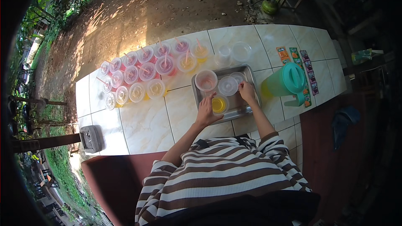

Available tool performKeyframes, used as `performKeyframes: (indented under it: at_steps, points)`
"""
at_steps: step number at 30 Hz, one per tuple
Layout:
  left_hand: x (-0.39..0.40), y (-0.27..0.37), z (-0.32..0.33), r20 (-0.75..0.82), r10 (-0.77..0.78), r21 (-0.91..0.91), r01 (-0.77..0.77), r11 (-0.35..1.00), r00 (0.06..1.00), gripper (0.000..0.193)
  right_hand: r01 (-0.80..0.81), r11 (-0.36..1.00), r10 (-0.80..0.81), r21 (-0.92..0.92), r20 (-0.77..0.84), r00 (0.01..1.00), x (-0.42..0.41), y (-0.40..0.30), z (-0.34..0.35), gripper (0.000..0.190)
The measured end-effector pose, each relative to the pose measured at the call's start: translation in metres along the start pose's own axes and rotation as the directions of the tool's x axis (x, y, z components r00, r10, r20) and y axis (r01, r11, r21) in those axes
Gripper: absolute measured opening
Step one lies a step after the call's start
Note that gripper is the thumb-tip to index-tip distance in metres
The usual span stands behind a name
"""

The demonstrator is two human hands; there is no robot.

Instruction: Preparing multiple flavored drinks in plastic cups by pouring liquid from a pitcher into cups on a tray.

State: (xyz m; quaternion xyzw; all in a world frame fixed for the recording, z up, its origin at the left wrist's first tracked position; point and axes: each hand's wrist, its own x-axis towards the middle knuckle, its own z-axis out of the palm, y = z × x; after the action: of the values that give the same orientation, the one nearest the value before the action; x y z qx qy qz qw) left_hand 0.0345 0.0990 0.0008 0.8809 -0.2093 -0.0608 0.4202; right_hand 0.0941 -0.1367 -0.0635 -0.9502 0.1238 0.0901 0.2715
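Note:
My left hand [206, 112] curls around the side of a clear plastic cup of yellow drink [219, 104], which has no straw. To its right, my right hand [247, 91] pinches the edge of a clear plastic lid [228, 85]. A second clear lid [238, 77] lies partly behind that one. Both hands are over a metal tray [239, 104]. At the tray's back left corner stands a clear cup [206, 81] with reddish colour inside. Part of the cup under my left hand is hidden by the fingers.
Rows of lidded cups with pink and yellow drinks [147, 71] stand left, many with straws. A green pitcher [284, 81] and sachet strips [309, 72] are right. Behind the tray sit clear cups [224, 55] and lids [241, 51]. A grey block-like object [91, 138] is front left.

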Motion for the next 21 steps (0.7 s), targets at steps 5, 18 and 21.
performKeyframes:
  at_steps: [5,18,21]
  points:
    - [-0.002,-0.005,0.008,-0.021,0.018,0.07,-0.017,0.997,1.0,0.102,-0.011,0.989,0.025,0.145,-0.099,0.995,-0.007,-0.008,-0.002,0.022]
    - [-0.025,0.006,0.003,-0.188,0.017,0.095,0.001,0.995,0.982,0.099,0.339,0.905,-0.243,0.256,-0.341,0.908,-0.032,-0.028,-0.036,0.012]
    - [-0.027,0.005,-0.004,-0.213,-0.064,-0.003,0.065,0.998,0.975,0.086,0.275,0.908,-0.198,0.317,-0.256,0.946,-0.055,-0.038,-0.047,0.014]
